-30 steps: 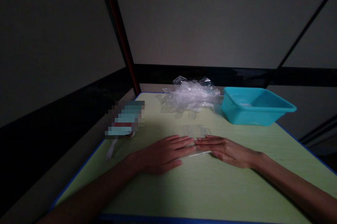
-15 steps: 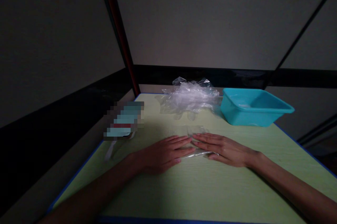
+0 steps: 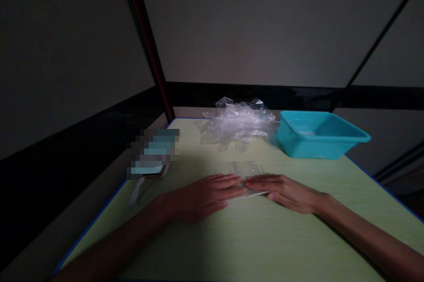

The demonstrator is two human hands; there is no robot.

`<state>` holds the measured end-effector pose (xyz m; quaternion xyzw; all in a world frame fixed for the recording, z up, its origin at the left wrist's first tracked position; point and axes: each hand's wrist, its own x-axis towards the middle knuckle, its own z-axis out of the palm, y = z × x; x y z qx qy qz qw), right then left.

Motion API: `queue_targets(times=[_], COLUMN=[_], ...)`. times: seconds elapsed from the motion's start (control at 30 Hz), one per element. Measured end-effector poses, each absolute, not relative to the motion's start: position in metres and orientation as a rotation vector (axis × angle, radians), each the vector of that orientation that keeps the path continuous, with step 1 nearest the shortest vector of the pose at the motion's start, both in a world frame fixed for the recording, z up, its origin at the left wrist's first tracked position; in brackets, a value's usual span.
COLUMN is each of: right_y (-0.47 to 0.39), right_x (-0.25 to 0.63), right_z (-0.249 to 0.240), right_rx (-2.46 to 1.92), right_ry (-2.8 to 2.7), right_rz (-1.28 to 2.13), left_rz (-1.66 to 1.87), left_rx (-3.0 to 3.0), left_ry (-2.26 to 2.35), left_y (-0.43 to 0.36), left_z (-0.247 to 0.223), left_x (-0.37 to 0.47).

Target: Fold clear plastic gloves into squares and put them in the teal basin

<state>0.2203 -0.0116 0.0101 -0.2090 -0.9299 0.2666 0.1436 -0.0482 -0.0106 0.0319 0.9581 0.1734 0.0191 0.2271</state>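
"Clear plastic sheet (image 3: pixel 244 168): where is it laid?"

"On the table (image 3: pixel 258 238), under the left hand (image 3: pixel 207 196) and right hand (image 3: pixel 287 192)."

"What was changed?"

"Right fingers were drawn narrow; left ones are laid flat, slightly spread. Perhaps it is being smoothed."

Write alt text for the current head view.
A person's left hand and right hand rest on a thin clear plastic piece atop a pale green, blue-edged table. Behind them sit a crumpled heap of clear plastic and, right of it, a turquoise rectangular tub.
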Motion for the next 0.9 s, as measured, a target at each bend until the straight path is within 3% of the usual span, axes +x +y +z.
queue_targets(times=[0.63, 0.9], right_y=[-0.035, -0.049], right_x=[0.221, 0.215], right_z=[0.041, 0.057], right_rx=[-0.895, -0.945], right_ry=[-2.492, -2.14], right_rz=[1.057, 1.431], left_rz=[0.022, 0.046], left_rx=[1.976, 1.544], left_ry=[0.477, 0.422], left_y=[-0.024, -0.032], left_z=[0.059, 0.066], left_x=[-0.054, -0.057])
